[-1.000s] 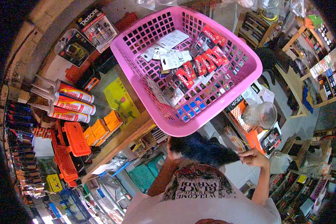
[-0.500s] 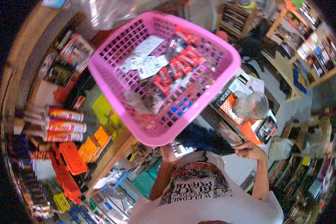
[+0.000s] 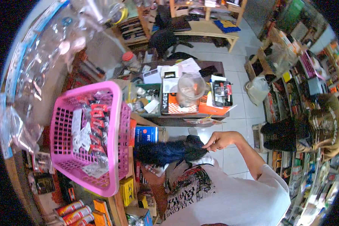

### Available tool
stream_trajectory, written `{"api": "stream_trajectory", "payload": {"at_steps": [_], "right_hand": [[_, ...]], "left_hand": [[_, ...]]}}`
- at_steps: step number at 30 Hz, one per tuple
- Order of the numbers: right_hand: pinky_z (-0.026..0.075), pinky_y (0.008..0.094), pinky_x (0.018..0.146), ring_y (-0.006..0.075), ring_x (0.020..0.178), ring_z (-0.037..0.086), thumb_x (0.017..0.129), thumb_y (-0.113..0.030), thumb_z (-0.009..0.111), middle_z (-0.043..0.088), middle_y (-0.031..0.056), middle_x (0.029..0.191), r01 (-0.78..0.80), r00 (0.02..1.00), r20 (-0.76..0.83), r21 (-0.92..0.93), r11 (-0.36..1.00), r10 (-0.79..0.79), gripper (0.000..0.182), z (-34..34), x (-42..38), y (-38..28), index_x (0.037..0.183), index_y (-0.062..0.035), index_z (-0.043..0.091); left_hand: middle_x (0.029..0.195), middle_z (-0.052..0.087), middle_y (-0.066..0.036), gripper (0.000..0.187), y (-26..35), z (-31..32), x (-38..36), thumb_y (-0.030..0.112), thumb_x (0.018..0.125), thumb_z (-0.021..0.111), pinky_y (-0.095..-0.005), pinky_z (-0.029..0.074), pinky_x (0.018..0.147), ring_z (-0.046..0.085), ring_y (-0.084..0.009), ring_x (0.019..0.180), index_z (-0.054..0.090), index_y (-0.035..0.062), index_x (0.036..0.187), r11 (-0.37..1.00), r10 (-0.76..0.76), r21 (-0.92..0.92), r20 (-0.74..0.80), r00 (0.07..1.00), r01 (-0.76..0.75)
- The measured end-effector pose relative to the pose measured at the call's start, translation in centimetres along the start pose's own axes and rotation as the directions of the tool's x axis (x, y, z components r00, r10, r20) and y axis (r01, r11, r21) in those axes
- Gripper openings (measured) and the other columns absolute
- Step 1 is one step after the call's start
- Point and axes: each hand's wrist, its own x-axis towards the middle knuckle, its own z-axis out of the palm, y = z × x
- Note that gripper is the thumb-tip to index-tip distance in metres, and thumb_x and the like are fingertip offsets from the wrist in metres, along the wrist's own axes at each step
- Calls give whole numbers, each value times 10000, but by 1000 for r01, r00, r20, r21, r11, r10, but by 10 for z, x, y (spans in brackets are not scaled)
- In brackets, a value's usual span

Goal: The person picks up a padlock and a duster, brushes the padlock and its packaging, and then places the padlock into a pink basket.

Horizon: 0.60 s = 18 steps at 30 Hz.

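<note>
The right hand [image 3: 219, 140] pinches one end of a dark blue fuzzy duster [image 3: 165, 151], with the fingers closed tight on it. The duster lies sideways in front of the person's chest, just above the printed white T-shirt [image 3: 214, 192]. Its other end points at the pink basket [image 3: 116, 124] and stops just beside the basket's near wall. The left hand cannot be seen, because the duster and the shirt hide it, so there is no way to tell if it is open or closed. The basket sits on the left, on a crowded counter. It has holes all over its sides. Inside it lie red packets [image 3: 97, 124] and some white cards [image 3: 77, 130], all mixed in a pile. Below the basket stand red and white tubes [image 3: 73, 214] and a yellow box [image 3: 127, 186]. Just right of the basket is a blue box [image 3: 146, 135]. Farther back is a dark table [image 3: 184, 116] full of small things, with a clear plastic jar [image 3: 191, 88] standing on top. A white bag [image 3: 258, 89] sits on the tiled floor to the right of the table. At the far right edge another person [image 3: 320, 126] in an olive shirt bends by the shelves. Clear plastic bags [image 3: 41, 64] hang at the top left.
</note>
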Motion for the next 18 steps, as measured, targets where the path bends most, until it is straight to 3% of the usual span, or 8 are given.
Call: {"api": "stream_trajectory", "payload": {"at_steps": [2,5,8,11,14,18], "right_hand": [[391,224,479,46,589,481,877,-34,603,646,3,786,-109,992,68,18,994,108,358,-2,-9,1,1218,-114,675],[356,242,426,50,507,452,903,-163,654,649,-4,733,33,996,-84,47,998,-29,299,8,-10,20,1199,-134,687],[357,242,426,49,503,447,903,-158,651,654,-1,743,-87,994,70,20,996,85,317,3,-22,15,1218,-138,676],[351,238,412,47,498,443,888,-116,636,654,-4,748,-13,998,-65,-35,999,11,351,8,-24,5,1236,-150,666],[362,239,419,51,514,453,871,-74,616,652,-9,754,-113,993,43,18,993,112,385,2,-25,5,1244,-157,660],[367,227,426,47,520,457,859,-59,612,646,-15,748,-46,999,13,-40,998,47,396,5,-22,-6,1239,-158,664]], "left_hand": [[1354,542,-148,600,1,3,5,470,918,535,-548,337,1098,511,-342,1241,481,86,1376,1000,-22,7,6,1000,22],[1357,539,-151,596,1,7,11,463,921,533,-548,332,1100,505,-346,1246,477,87,1379,999,-53,11,13,998,53],[1361,535,-154,592,-1,11,16,457,924,531,-548,328,1103,500,-350,1251,474,88,1383,996,-87,9,24,996,86],[1364,532,-157,588,1,13,17,450,927,529,-549,324,1106,495,-354,1256,470,88,1387,995,-96,7,28,995,95],[1368,528,-160,584,2,13,14,444,930,527,-549,320,1108,489,-358,1261,467,89,1390,995,-103,4,25,994,103],[1373,523,-163,580,7,9,11,435,933,524,-550,314,1112,482,-364,1267,462,90,1395,994,-110,-7,21,994,110]]}}
